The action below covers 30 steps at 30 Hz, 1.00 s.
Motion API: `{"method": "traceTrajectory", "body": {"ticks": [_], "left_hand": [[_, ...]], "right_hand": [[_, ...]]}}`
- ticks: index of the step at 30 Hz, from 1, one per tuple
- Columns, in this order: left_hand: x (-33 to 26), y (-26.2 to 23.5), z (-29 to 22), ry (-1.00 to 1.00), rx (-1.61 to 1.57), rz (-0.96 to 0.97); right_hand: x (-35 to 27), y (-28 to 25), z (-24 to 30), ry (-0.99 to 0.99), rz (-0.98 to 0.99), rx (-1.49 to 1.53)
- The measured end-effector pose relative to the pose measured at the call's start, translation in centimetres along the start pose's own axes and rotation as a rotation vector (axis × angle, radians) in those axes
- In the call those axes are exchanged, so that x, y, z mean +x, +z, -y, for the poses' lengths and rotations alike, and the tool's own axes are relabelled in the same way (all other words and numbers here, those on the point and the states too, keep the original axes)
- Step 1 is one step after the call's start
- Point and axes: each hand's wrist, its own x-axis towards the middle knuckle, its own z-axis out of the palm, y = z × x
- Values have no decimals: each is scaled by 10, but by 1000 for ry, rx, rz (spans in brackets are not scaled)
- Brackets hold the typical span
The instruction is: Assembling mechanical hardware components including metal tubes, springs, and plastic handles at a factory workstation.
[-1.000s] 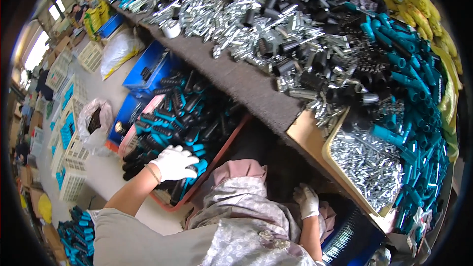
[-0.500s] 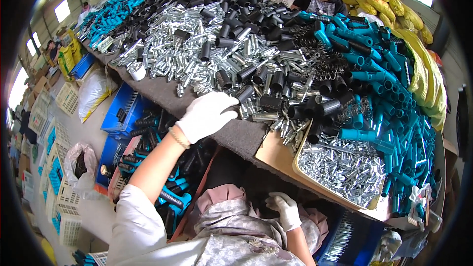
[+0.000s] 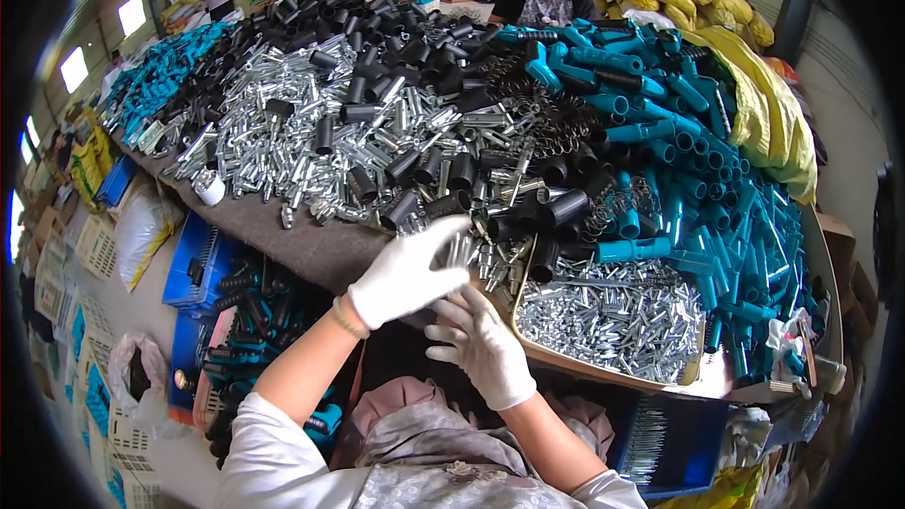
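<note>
My left hand [image 3: 403,275], in a white glove, is over the table's near edge. Its thumb and fingers curve round a shiny silver metal piece [image 3: 460,250], blurred and partly hidden. Just below it, my right hand [image 3: 483,347], gloved too, is raised with its fingers spread and nothing visible in them. Its fingertips come close to the left thumb. Beyond the hands lies a heap of silver metal tubes and rods [image 3: 273,127] mixed with black sleeves [image 3: 462,170]. A shallow tray of small metal pins [image 3: 613,325] sits to the right of my right hand.
Teal plastic handles [image 3: 660,141] are piled at the right, with dark coil springs [image 3: 561,123] beside them. Under the table's left side stand a blue bin [image 3: 198,269] and a crate of teal-and-black parts. A blue box [image 3: 693,443] is at lower right. Two people face me across the table.
My left hand has come away from the heap, toward me and to the right, with a metal piece. My right hand has risen from my lap to meet it. The view has shifted.
</note>
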Motion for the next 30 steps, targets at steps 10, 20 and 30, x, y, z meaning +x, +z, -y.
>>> {"method": "traceTrajectory", "body": {"ticks": [10,20,30], "left_hand": [[54,-82,65,-18,298,-239],[203,-96,98,18,678,-107],[297,-77,173,-178,897,93]], "right_hand": [[-7,4,1,66,-36,-125],[-10,4,10,198,-84,-290],[-5,6,5,260,-24,-264]]}}
